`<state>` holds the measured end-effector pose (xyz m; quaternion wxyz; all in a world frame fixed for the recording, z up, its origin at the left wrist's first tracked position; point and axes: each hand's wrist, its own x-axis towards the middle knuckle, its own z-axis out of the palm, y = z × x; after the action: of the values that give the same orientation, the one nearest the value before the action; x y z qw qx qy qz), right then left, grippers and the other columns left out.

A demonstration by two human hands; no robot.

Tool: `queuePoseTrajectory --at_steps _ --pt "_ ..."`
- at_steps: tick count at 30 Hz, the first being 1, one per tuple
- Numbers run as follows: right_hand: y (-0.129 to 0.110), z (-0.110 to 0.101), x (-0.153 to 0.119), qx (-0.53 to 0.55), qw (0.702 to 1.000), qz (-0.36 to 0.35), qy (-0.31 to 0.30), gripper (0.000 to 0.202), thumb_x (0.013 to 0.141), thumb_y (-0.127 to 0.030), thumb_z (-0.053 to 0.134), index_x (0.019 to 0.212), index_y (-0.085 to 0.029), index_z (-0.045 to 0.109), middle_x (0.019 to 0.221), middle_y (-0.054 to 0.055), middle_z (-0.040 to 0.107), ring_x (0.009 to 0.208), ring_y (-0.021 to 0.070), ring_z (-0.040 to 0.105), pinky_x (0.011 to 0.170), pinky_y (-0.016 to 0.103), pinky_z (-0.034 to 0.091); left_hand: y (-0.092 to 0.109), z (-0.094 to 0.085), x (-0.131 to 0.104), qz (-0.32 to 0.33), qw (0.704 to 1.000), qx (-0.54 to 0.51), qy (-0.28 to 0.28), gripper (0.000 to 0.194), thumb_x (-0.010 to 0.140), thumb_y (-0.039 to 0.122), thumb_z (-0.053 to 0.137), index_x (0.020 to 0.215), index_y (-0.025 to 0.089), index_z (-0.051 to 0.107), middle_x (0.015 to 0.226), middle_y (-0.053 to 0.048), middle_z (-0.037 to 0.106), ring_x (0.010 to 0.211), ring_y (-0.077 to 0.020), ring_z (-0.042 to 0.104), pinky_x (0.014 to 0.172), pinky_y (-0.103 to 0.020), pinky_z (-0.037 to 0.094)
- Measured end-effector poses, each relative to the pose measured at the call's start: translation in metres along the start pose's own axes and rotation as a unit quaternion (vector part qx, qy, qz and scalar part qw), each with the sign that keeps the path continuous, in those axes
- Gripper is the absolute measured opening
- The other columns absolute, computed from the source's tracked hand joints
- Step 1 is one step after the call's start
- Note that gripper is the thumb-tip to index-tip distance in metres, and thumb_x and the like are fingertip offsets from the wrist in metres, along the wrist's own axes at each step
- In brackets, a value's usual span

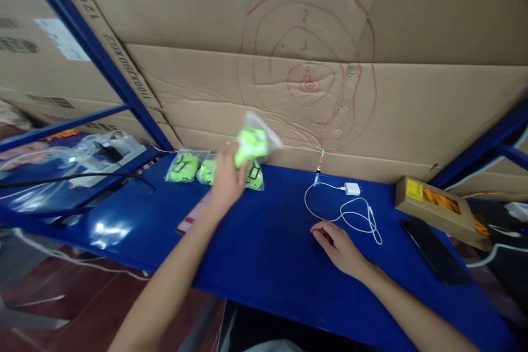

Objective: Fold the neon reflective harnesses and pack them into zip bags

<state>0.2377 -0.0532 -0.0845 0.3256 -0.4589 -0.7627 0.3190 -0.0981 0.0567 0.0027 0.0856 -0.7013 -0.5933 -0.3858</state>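
My left hand (226, 177) is closed on a bright green packet in clear plastic (253, 143), held up above the back of the blue table; motion blurs it a little. Behind and below that hand are more green packets, one at the left (184, 166), one in the middle (206, 170) and one at the right (254, 176) partly covered. A phone with a pinkish screen (197, 212) lies under my left forearm. Resting on the tabletop, my right hand (336, 245) has its fingers curled loosely, and nothing shows in them. A white charging cable (344, 213) lies just beyond it.
A white charger plug (352, 188) sits near the back edge. To the right are a dark phone (433, 250) and a cardboard box (441, 206) with orange contents. Cardboard with red hand-drawn rings (309, 83) backs the blue table (264, 258). A power strip (109, 159) lies left.
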Motion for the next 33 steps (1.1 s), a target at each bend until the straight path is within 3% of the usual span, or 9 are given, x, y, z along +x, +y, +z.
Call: queuePoseTrajectory --at_steps 2,4,9,14,18,23,27,30,33 --pt "0.008 -0.006 0.005 -0.018 1.0 -0.005 0.013 0.028 0.104 -0.045 0.051 0.109 -0.026 0.071 0.109 0.007 0.072 0.102 0.0229 0.069 0.094 0.039 0.055 0.034 0.025 -0.024 0.102 0.991 -0.053 -0.073 0.05 0.102 0.038 0.051 0.15 0.025 0.043 0.146 -0.011 0.055 0.138 -0.027 0.052 0.119 -0.044 0.045" --pt "0.017 -0.014 0.01 -0.032 0.999 0.005 0.038 0.031 0.101 -0.047 0.055 0.116 -0.026 0.072 0.13 0.011 0.067 0.126 0.0298 0.062 0.113 0.051 0.045 0.057 0.047 -0.049 0.185 0.965 -0.122 -0.14 0.046 0.105 0.032 0.045 0.15 0.021 0.044 0.145 -0.016 0.053 0.14 -0.0319 0.05 0.118 -0.053 0.045" --pt "0.031 -0.026 0.013 -0.012 0.995 0.026 0.097 0.045 0.103 -0.055 0.047 0.128 -0.024 0.067 0.15 0.014 0.056 0.141 0.0317 0.052 0.121 0.052 0.039 0.071 0.073 -0.088 0.227 0.932 -0.214 -0.185 0.045 0.105 0.027 0.044 0.15 0.022 0.04 0.143 -0.017 0.053 0.137 -0.0294 0.053 0.114 -0.052 0.051" --pt "0.025 -0.019 0.011 0.073 0.984 0.073 0.144 0.056 0.107 -0.059 0.027 0.117 -0.021 0.067 0.094 0.009 0.074 0.087 0.0234 0.072 0.082 0.04 0.061 0.067 0.065 -0.084 0.263 0.91 -0.248 -0.204 0.047 0.101 0.02 0.049 0.147 0.022 0.04 0.145 -0.017 0.05 0.146 -0.029 0.043 0.122 -0.052 0.043" --pt "0.013 -0.011 0.009 0.114 0.984 0.076 0.118 0.047 0.105 -0.06 0.037 0.105 -0.021 0.063 0.074 0.003 0.07 0.062 0.0174 0.068 0.062 0.032 0.059 0.065 0.059 -0.075 0.288 0.914 -0.224 -0.177 0.049 0.087 0.005 0.051 0.134 0.018 0.049 0.138 -0.016 0.054 0.146 -0.0328 0.041 0.121 -0.058 0.036" --pt "-0.002 -0.008 0.004 0.085 0.994 0.047 0.052 0.031 0.1 -0.051 0.058 0.096 -0.022 0.067 0.081 0.003 0.075 0.073 0.017 0.071 0.07 0.03 0.058 0.063 0.055 -0.075 0.265 0.933 -0.166 -0.177 0.047 0.076 0.001 0.049 0.119 0.017 0.059 0.124 -0.014 0.063 0.121 -0.0303 0.058 0.105 -0.052 0.047" --pt "-0.011 -0.007 0.0 0.039 0.999 0.004 0.033 0.024 0.103 -0.042 0.055 0.108 -0.025 0.071 0.104 0.007 0.077 0.096 0.0209 0.073 0.09 0.038 0.057 0.073 0.045 -0.08 0.308 0.919 -0.185 -0.162 0.037 0.085 0.014 0.056 0.121 0.02 0.06 0.129 -0.014 0.063 0.125 -0.0297 0.057 0.111 -0.053 0.04" --pt "-0.011 -0.006 0.004 -0.019 0.999 -0.036 0.01 0.025 0.103 -0.036 0.055 0.119 -0.027 0.072 0.133 0.009 0.071 0.132 0.027 0.06 0.117 0.052 0.041 0.082 0.044 -0.082 0.336 0.91 -0.148 -0.194 0.051 0.093 0.039 0.063 0.141 0.024 0.054 0.145 -0.014 0.057 0.139 -0.034 0.049 0.119 -0.057 0.031" --pt "0.002 -0.01 0.019 -0.19 0.979 -0.069 -0.027 0.039 0.103 -0.038 0.053 0.14 -0.029 0.062 0.157 0.011 0.053 0.154 0.0325 0.037 0.125 0.065 0.02 0.08 0.052 -0.08 0.303 0.927 -0.071 -0.208 0.051 0.095 0.04 0.062 0.143 0.026 0.054 0.15 -0.014 0.055 0.141 -0.0353 0.048 0.121 -0.06 0.027"
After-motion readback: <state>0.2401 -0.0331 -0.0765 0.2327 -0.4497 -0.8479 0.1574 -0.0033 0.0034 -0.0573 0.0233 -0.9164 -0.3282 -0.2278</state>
